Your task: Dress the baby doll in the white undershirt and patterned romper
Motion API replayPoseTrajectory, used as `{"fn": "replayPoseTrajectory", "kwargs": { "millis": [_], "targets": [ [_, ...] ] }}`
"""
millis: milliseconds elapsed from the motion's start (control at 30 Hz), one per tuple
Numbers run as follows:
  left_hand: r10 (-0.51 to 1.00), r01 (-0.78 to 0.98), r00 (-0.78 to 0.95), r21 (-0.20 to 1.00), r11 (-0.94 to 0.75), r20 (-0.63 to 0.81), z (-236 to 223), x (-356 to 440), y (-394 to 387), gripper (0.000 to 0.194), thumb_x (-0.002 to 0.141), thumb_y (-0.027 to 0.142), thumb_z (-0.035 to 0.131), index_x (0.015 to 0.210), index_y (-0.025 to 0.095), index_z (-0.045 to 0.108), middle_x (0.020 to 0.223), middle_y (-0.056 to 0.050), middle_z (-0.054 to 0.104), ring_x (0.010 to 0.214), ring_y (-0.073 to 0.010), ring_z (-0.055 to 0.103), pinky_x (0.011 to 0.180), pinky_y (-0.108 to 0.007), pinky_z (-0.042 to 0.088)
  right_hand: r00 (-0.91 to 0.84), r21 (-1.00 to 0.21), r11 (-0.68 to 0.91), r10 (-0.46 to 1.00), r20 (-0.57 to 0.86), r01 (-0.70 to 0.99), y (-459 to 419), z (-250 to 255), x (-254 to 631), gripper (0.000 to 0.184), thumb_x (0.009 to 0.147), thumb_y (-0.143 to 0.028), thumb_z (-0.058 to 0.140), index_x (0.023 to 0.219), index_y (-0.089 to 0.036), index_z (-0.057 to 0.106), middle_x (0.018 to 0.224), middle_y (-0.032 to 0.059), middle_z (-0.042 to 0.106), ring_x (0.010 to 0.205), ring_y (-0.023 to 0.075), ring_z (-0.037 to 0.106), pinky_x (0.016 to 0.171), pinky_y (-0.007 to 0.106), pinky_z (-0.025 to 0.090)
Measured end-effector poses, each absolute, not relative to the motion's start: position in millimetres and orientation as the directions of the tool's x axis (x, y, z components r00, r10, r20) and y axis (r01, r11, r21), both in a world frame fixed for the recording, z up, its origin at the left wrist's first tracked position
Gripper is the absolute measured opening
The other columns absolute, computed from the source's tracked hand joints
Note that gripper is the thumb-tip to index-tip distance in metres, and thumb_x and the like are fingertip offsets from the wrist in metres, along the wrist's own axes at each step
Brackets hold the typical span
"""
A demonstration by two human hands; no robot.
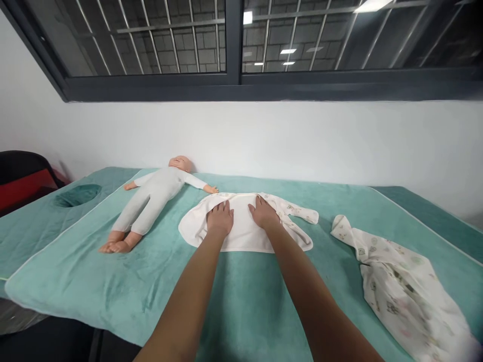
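A small white baby shirt (241, 229) with a printed sleeve lies spread out on the green bed cover, its plain inner side showing. My left hand (221, 218) rests flat on the left half of the shirt, fingers stretched toward its top edge. On the right half lies my right hand (264, 213), palm down with the fingers extended and slightly apart. One sleeve reaches out to the right; the other cannot be made out. A baby doll (156, 193) in a white body suit lies on its back to the left, one arm stretched close to the shirt.
A crumpled printed baby garment (407, 291) lies at the right. The green cover (94, 281) spreads over the bed, which has a round hole (77, 195) at the far left. Behind it stand a white wall (287, 141) and a barred window. A black-and-red chair (26, 181) is at the left edge.
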State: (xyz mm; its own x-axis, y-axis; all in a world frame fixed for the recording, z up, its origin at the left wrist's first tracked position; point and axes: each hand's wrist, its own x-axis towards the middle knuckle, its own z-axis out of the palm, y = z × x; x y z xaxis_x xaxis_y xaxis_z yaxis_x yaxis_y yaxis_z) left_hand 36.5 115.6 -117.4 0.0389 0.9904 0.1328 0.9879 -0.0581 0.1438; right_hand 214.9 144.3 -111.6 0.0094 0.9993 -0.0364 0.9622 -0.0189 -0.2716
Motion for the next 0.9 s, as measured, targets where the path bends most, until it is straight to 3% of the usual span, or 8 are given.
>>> {"fn": "replayPoseTrajectory", "kwargs": {
  "millis": [267,433,900],
  "targets": [
    [0.984,0.989,0.078,0.114,-0.097,0.162,-119,35,104,0.055,0.098,0.039,0.023,0.145,0.018,0.041,0.152,-0.01,0.039,0.136,-0.0291,0.037,0.11,-0.048,0.033,-0.163,-0.168,0.173,0.984,0.072,0.97,141,-118,214,0.063,0.098,-0.037,0.024,0.148,0.002,0.028,0.158,0.0175,0.021,0.147,0.0232,0.016,0.119,0.037,0.015],
    [0.98,0.989,0.095,0.097,-0.113,0.176,-120,34,97,0.054,0.098,0.039,0.024,0.144,0.016,0.042,0.154,-0.01,0.036,0.137,-0.03,0.035,0.11,-0.048,0.032,-0.23,-0.119,0.244,0.966,0.12,0.963,138,-121,213,0.06,0.098,-0.032,0.024,0.146,0.003,0.032,0.156,0.0203,0.025,0.146,0.0255,0.019,0.119,0.041,0.014],
    [0.972,0.988,0.125,0.067,-0.141,0.198,-121,32,91,0.054,0.098,0.039,0.024,0.144,0.016,0.043,0.155,-0.01,0.034,0.138,-0.0315,0.034,0.111,-0.048,0.03,-0.307,-0.082,0.316,0.945,0.112,0.945,103,-122,217,0.07,0.098,-0.048,0.025,0.147,0.002,0.03,0.156,0.0213,0.021,0.147,0.0299,0.017,0.118,0.043,0.018]
  ]
}}
